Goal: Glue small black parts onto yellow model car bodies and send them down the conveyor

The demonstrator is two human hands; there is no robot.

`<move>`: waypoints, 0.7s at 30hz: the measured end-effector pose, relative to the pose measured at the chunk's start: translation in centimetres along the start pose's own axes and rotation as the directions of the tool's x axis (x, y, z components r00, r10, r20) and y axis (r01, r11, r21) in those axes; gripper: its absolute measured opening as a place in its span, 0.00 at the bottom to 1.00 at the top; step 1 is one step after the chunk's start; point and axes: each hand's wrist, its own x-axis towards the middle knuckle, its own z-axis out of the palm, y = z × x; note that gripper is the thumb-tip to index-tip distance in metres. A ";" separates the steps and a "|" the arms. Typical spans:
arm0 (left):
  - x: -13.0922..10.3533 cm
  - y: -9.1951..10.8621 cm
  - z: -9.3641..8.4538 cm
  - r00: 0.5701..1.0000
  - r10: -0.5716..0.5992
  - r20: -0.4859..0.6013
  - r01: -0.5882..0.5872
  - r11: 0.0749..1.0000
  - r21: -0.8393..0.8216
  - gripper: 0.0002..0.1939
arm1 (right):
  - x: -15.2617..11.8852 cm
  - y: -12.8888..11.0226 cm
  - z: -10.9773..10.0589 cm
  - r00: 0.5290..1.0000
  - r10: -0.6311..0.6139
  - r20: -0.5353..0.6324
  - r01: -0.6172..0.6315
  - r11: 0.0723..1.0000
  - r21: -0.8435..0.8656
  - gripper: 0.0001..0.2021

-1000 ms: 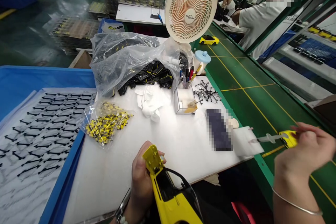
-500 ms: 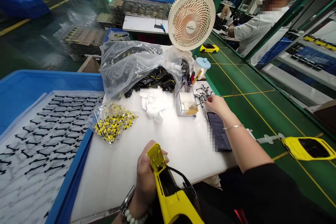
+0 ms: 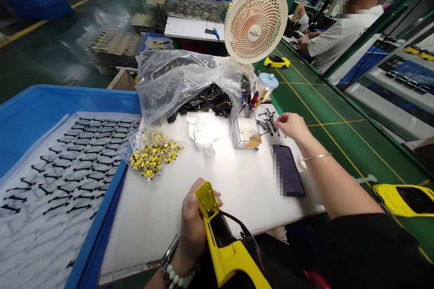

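White, flat-surfaced worktop (image 3: 162, 207) with its load. At left lies a small clear plastic bag packed with little yellow-and-black parts (image 3: 152, 156); behind it, a large, translucent, wrinkled plastic bag (image 3: 162, 95), with black, yellow-edged plastic parts (image 3: 217, 103) showing at its mouth. Crumpled white soft material (image 3: 205, 133) lies near the middle, and a small clear-walled rectangular box (image 3: 241, 142) stands to its right. Along the right side: thin, black, rod-like parts (image 3: 269, 123) in a loose scatter and, nearer, a dark, flat, rectangular phone (image 3: 290, 174).
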 end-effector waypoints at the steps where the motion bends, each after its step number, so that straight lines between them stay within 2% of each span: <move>1: 0.0 0.0 0.1 1.000 0.002 -0.002 -0.002 1.000 0.007 0.23 | -0.7 -0.1 -1.2 0.996 -0.011 -0.092 0.014 0.999 0.037 0.05; 3: 0.0 0.1 0.2 1.000 0.000 -0.005 0.001 0.999 0.032 0.24 | -3.2 -0.8 -3.2 0.958 -0.025 -0.286 0.060 0.991 0.116 0.04; 5: 0.0 0.1 0.3 1.000 0.012 -0.002 -0.012 0.996 0.083 0.25 | -7.1 -2.2 -4.4 0.902 -0.055 -0.427 0.184 0.946 0.268 0.06; 6: 0.0 0.2 0.4 1.000 0.025 0.000 -0.025 0.994 0.109 0.25 | -9.4 -3.2 -4.5 0.864 -0.078 -0.498 0.332 0.832 0.446 0.07; 7: 0.0 0.2 0.4 0.999 0.037 -0.001 -0.036 0.991 0.129 0.26 | -11.8 -4.3 -4.4 0.876 -0.138 -0.461 0.424 0.676 0.603 0.08; 8: 0.1 0.2 0.4 0.999 0.043 -0.003 -0.042 0.989 0.140 0.26 | -14.1 -5.4 -3.9 0.912 -0.240 -0.332 0.410 0.566 0.715 0.09; 9: 0.1 0.2 0.4 0.999 0.044 -0.004 -0.043 0.988 0.148 0.25 | -16.3 -6.5 -3.2 0.913 -0.346 -0.217 0.376 0.502 0.779 0.07; 10: 0.1 0.3 0.4 0.999 0.042 -0.002 -0.041 0.987 0.155 0.25 | -18.1 -7.6 -2.4 0.892 -0.423 -0.157 0.359 0.455 0.815 0.06; 12: 0.1 0.4 0.3 0.999 0.035 0.015 -0.038 0.983 0.181 0.26 | -20.6 -9.2 -0.8 0.880 -0.466 -0.094 0.323 0.441 0.837 0.03; 14: 0.1 0.4 0.2 0.999 0.034 0.040 -0.041 0.980 0.194 0.26 | -21.8 -10.0 0.3 0.891 -0.443 -0.098 0.317 0.452 0.834 0.03; 17: 0.2 0.4 -0.1 0.998 0.018 0.064 -0.028 0.989 0.144 0.24 | -21.9 -10.4 0.9 0.886 -0.444 -0.135 0.354 0.456 0.817 0.05; 21: 0.4 0.1 -0.3 0.990 0.012 0.143 -0.027 0.994 0.106 0.21 | -21.8 -10.6 0.7 0.842 -0.520 -0.143 0.406 0.437 0.803 0.07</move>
